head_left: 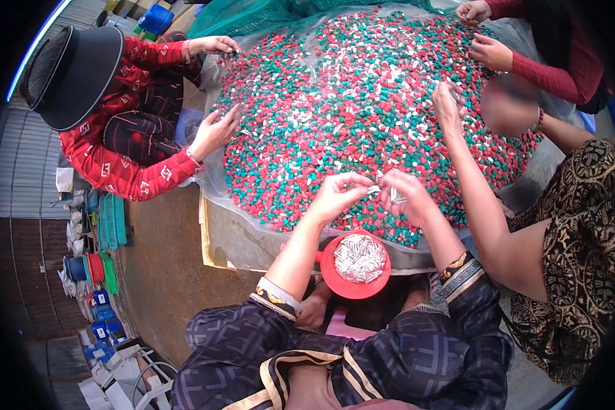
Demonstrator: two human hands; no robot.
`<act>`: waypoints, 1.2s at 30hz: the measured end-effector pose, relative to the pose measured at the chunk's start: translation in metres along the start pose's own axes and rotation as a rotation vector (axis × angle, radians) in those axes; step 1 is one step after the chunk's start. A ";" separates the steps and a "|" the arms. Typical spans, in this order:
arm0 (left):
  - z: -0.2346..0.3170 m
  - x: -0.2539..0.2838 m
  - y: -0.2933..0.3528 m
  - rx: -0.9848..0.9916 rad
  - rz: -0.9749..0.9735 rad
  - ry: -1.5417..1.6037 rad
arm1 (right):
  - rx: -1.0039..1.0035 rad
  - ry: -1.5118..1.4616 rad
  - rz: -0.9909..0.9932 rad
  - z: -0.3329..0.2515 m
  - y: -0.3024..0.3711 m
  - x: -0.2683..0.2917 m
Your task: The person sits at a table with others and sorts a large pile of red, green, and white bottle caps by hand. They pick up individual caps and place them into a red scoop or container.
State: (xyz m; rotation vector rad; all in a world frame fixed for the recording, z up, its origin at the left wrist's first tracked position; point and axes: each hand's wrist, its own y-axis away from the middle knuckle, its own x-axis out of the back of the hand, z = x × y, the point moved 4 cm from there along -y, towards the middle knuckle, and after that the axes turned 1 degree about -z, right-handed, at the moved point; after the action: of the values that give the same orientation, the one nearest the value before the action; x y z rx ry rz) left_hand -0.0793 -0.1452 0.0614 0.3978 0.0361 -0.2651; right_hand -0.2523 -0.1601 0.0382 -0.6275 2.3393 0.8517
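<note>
A broad heap of small red, green and white pieces (335,116) lies on a sheet-covered table before me. My left hand (339,197) is over its near edge, thumb and fingers closed in a pinch at a small white piece (373,190). Close beside it, my right hand (406,196) is blurred by motion, with thin white pieces (395,197) at its curled fingers. Between my forearms, below the table edge, is a red plastic cup (354,292) with a handle, holding many slim white sticks (359,258).
A person in a dark hat (78,78) reaches in from the left. Other people's hands (492,53) work at the far right, and a bare arm (475,184) extends close to my right. Green netting (253,17) lies along the far side. Crates (111,222) stand at left.
</note>
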 end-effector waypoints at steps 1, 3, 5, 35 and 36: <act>0.004 -0.008 0.001 -0.035 0.007 -0.027 | -0.039 0.140 0.012 0.004 0.000 -0.005; -0.006 -0.012 -0.006 -0.149 0.053 -0.057 | -0.006 0.255 0.054 0.010 0.002 -0.007; -0.015 -0.012 -0.008 -0.035 0.078 0.093 | 0.001 0.294 0.069 0.014 0.001 -0.001; 0.014 -0.029 0.034 0.092 -0.853 -0.714 | 0.438 0.766 0.565 -0.013 -0.021 0.055; 0.014 -0.033 0.048 0.121 -0.839 -0.865 | 0.266 0.480 0.424 -0.009 -0.018 0.040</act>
State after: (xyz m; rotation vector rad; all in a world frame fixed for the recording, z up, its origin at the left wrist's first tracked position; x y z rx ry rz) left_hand -0.0988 -0.0995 0.0956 0.3435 -0.6793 -1.2537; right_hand -0.2736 -0.1879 0.0101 -0.2373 3.0261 0.5850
